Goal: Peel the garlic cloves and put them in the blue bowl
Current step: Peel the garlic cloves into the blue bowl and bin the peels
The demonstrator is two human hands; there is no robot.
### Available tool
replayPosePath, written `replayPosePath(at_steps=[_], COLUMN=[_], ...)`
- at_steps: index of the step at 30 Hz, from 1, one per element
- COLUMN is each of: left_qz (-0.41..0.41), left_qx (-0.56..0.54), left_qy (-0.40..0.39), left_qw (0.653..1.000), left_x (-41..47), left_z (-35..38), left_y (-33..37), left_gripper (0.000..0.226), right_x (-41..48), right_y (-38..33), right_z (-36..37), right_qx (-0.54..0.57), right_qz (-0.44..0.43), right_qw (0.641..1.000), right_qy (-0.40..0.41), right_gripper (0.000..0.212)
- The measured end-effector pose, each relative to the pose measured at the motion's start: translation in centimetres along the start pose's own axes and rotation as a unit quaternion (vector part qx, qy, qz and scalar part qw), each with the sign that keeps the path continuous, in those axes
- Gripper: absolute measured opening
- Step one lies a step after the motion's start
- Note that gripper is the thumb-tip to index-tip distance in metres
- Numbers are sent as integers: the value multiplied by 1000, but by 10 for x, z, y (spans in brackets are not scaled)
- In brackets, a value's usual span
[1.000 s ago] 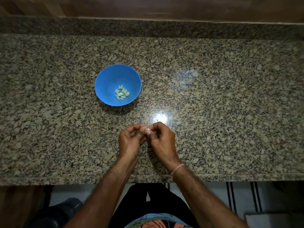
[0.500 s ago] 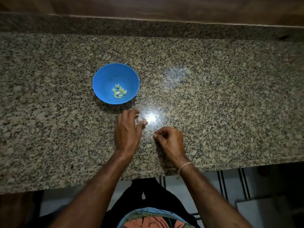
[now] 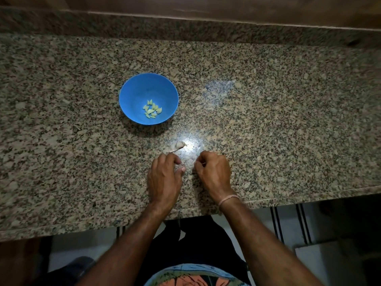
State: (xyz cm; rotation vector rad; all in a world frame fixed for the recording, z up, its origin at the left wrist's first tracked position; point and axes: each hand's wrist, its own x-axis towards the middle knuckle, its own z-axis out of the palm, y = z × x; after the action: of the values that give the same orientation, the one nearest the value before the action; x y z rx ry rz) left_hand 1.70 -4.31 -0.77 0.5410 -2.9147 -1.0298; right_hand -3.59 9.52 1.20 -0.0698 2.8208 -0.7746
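Observation:
The blue bowl (image 3: 128, 93) stands on the granite counter, left of centre, with several peeled yellowish garlic cloves (image 3: 152, 111) in its bottom. A pale garlic piece with a thin dry stem (image 3: 179, 145) lies on the counter beside a bright light glare, just ahead of my left hand. My left hand (image 3: 164, 178) rests on the counter with its fingers curled and nothing visible in them. My right hand (image 3: 213, 172) lies beside it, thumb and forefinger pinched on a small pale sliver of garlic (image 3: 203, 163), mostly hidden by the fingers.
The granite counter (image 3: 278, 120) runs the full width, with a raised back ledge and a wooden wall behind. Its front edge lies just below my wrists. Below the edge are a tiled floor and my dark clothing.
My hands have come apart. The left hand set the garlic piece on the counter and drew back toward me. The right hand stayed low, still pinched.

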Motion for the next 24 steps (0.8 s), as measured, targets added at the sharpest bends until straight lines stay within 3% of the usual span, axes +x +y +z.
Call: replayPosePath(at_steps=[4, 6, 7, 9, 11, 13, 19, 24], left_qz=[3, -23, -45, -106, -155, -167, -136, -49], left_qx=[1, -22, -49, -144, -239, -272, -226, -165], left_qy=[-12, -25, -36, -67, -83, -75, -62, -59], left_qw=[1000, 999, 997, 982, 955, 945, 962, 983], left_x=[0, 2, 4, 10, 13, 11, 13, 12], left_z=[-3, -6, -7, -10, -11, -13, -17, -21], left_y=[0, 1, 4, 10, 13, 13, 20, 17], left_gripper=[23, 16, 10, 5, 13, 19, 17, 14], right_x=[-4, 0, 1, -2, -7, -11, -12, -6], right_y=[2, 6, 8, 5, -2, -10, -13, -6], right_z=[5, -2, -7, -14, -15, -14, -14, -13], right_qx=[7, 139, 238, 420, 502, 538, 547, 445], right_qz=[-8, 50, 91, 159, 183, 201, 188, 118], right_qw=[1000, 989, 966, 885, 830, 805, 806, 877], right_qy=[19, -16, -51, -125, -160, -149, -126, -133], right_gripper=[13, 5, 5, 10, 13, 14, 18, 15])
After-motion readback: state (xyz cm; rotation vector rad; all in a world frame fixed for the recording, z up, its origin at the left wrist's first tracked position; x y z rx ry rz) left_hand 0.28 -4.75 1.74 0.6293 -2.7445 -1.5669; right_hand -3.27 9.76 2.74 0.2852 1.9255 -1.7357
